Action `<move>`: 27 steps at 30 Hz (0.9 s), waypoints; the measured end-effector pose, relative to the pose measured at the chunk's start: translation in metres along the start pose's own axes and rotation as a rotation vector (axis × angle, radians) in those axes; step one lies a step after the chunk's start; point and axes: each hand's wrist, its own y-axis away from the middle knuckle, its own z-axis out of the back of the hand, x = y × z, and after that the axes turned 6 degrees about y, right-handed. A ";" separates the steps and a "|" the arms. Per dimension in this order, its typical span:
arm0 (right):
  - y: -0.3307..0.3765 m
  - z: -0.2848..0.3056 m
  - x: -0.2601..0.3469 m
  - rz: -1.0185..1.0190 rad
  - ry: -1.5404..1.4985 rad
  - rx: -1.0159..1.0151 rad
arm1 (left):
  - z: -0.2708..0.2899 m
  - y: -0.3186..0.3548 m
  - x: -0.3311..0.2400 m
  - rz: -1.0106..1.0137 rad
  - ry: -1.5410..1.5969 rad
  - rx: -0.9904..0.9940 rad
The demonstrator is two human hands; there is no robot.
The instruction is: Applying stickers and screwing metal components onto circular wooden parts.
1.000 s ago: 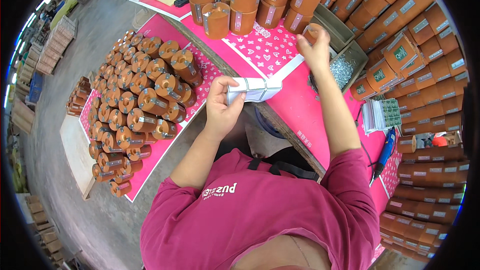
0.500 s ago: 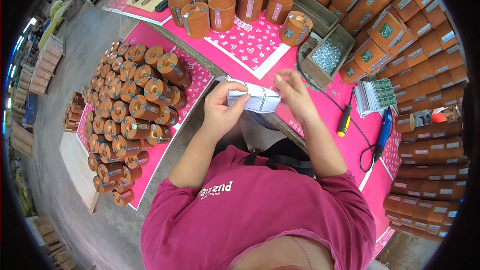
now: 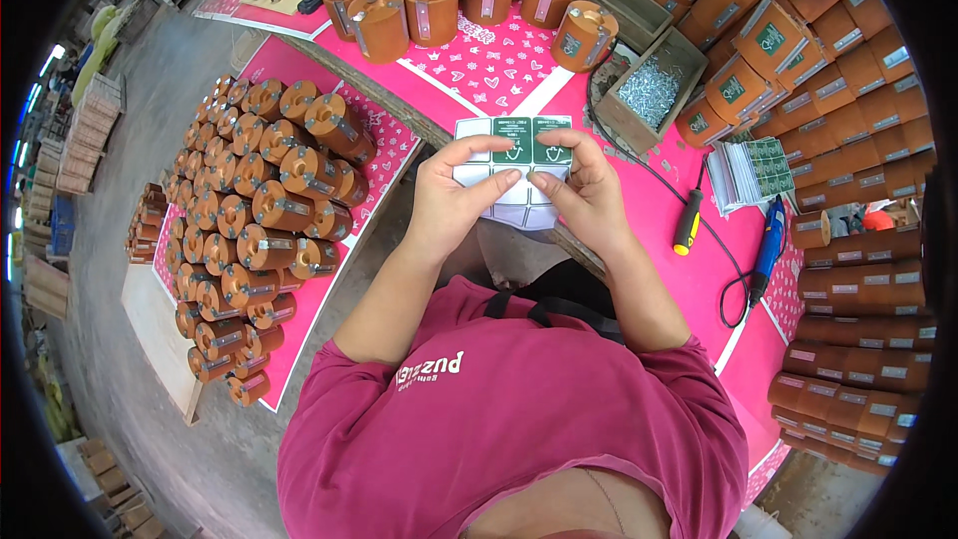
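Note:
A white label sheet [image 3: 515, 212] hangs in front of my chest, above the table's edge. It has a grid of rounded squares, and two green labels [image 3: 513, 129] show along its upper part. My left hand [image 3: 454, 192] pinches the sheet, thumb over the face and fingers near the top left. On the other side my right hand [image 3: 591, 188] holds it too, its thumb close to the left thumb and its fingers bent at a green label. Whether a label's edge is lifted cannot be made out.
On the pink table stand round brown wooden pieces [image 3: 379, 26], a box of screws [image 3: 651, 90], a yellow-black screwdriver [image 3: 688, 224], a blue corded tool [image 3: 767, 248] and a label stack [image 3: 736, 180]. Many similar pieces are stacked at right [image 3: 860, 291] and on the left table [image 3: 267, 202].
The sheet has gone from folded over in the left hand to opened out, showing green labels. My right hand has come in from the side and taken hold of it.

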 end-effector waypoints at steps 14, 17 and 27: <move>0.002 0.002 0.002 -0.085 0.051 -0.226 | -0.010 0.005 -0.001 -0.256 -0.077 -0.048; 0.001 -0.006 0.018 0.452 0.974 -0.450 | -0.009 0.007 0.000 -0.266 -0.153 -0.047; -0.003 -0.013 0.014 0.603 1.031 -0.157 | -0.006 0.009 0.002 -0.574 -0.628 -0.057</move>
